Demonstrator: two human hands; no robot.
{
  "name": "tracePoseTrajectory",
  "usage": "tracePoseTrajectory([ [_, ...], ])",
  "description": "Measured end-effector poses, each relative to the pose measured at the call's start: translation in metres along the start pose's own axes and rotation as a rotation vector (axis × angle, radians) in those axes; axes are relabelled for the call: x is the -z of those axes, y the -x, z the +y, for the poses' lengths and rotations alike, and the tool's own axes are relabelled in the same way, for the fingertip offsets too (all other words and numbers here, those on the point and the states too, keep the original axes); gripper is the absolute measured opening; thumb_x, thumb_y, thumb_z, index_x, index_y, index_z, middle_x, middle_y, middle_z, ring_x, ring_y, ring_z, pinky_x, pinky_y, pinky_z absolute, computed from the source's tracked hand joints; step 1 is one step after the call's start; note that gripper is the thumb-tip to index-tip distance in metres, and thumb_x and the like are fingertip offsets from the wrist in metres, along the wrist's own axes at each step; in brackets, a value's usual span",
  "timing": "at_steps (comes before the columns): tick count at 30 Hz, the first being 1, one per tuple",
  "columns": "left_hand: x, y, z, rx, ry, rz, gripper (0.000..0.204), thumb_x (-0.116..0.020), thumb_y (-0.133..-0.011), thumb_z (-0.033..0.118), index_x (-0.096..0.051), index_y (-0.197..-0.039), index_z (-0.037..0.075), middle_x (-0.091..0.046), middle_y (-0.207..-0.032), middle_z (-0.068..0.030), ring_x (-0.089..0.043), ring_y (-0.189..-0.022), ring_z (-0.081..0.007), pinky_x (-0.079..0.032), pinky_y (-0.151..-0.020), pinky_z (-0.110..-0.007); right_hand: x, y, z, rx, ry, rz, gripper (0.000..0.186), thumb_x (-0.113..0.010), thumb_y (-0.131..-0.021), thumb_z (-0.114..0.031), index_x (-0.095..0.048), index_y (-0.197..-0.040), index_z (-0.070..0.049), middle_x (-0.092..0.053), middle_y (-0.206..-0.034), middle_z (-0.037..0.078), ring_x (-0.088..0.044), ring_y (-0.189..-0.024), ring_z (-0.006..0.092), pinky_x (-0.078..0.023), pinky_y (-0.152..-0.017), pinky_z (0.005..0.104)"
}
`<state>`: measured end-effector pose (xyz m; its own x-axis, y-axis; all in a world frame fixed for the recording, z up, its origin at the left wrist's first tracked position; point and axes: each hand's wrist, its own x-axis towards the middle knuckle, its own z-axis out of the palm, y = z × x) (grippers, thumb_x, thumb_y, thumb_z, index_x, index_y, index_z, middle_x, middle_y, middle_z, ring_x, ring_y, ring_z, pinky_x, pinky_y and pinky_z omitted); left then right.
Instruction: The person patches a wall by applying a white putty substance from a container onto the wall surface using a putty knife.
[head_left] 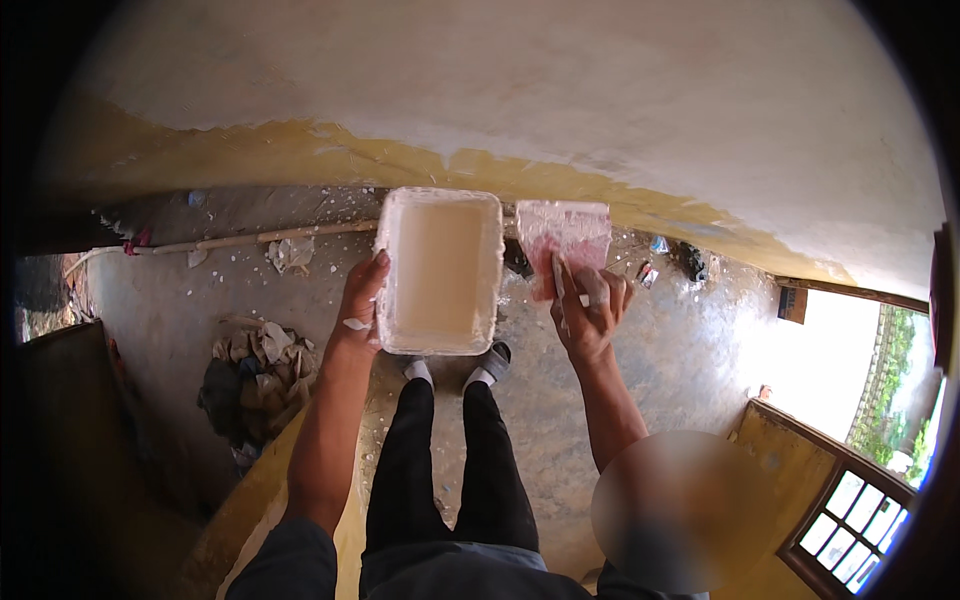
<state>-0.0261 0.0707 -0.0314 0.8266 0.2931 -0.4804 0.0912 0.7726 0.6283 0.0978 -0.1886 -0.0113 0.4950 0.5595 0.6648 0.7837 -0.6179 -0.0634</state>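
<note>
My left hand (363, 302) grips the left side of a white rectangular tub (492, 270), with the thumb up along its rim. A smooth cream-coloured paste or liquid covers the inside, and dried white residue crusts the edges. To the right of the tub, my right hand (590, 312) is closed on a flat reddish-pink spreader (575, 235), its index finger stretched along the blade. White paste smears the far part of that blade. Both hands have white specks on them. Ahead stands a wall (560, 90), pale above and with an uneven yellow band (400, 155) low down.
A long pole (270, 237) lies on the floor along the wall's foot. White splatters and scraps dot the floor (640, 370). At the left is a heap of crumpled paper or sacking (265, 375). A bright opening (810, 350) and a paned window (855, 525) are at the right.
</note>
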Motion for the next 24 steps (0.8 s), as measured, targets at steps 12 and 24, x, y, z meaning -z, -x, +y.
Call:
tracePoseTrajectory([
  [12, 0.072, 0.048, -0.011, 0.062, 0.208, 0.044, 0.075, -0.070, -0.084, 0.043, -0.042, -0.141, 0.003, -0.056, -0.133, -0.0139, -0.056, -0.120, -0.0306, -0.046, -0.101, -0.045, -0.183, 0.030, 0.108, -0.076, 0.149, -0.186, 0.046, -0.066, -0.072, -0.008, -0.068, -0.117, -0.018, -0.062, -0.107, 0.004, -0.058, -0.096, 0.0267, -0.047, -0.079, 0.0423],
  [24, 0.100, 0.080, -0.031, 0.105, 0.227, 0.090, 0.069, -0.068, -0.086, 0.040, -0.043, -0.140, 0.004, -0.056, -0.131, -0.0115, -0.055, -0.120, -0.0289, -0.045, -0.101, -0.044, -0.117, 0.007, 0.095, -0.032, 0.160, -0.115, 0.038, -0.070, -0.075, -0.003, -0.072, -0.111, -0.018, -0.063, -0.104, 0.002, -0.059, -0.088, 0.0222, -0.050, -0.074, 0.0372],
])
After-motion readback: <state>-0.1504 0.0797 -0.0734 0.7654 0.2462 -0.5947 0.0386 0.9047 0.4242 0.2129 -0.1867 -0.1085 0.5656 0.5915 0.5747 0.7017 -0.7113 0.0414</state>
